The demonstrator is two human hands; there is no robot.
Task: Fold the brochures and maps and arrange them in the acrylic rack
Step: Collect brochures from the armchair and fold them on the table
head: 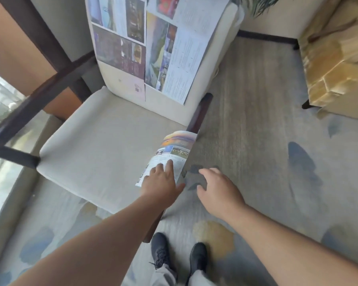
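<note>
A folded brochure (174, 150) with photos and text lies on the right edge of a cream chair seat (95, 149). My left hand (161, 182) rests on the brochure's near end with straight fingers pressing it down. My right hand (217, 190) hovers just to the right, over the carpet, fingers loosely curled and holding nothing. Two large unfolded brochures or maps (120, 38) (178, 48) hang draped over the chair's backrest. No acrylic rack is in view.
The chair has dark wooden arms (201, 112). A dark-framed table (39, 65) stands at the left. A tan upholstered seat (335, 58) stands at the right. Patterned carpet (256, 120) covers the floor, with my black shoes (178, 256) below.
</note>
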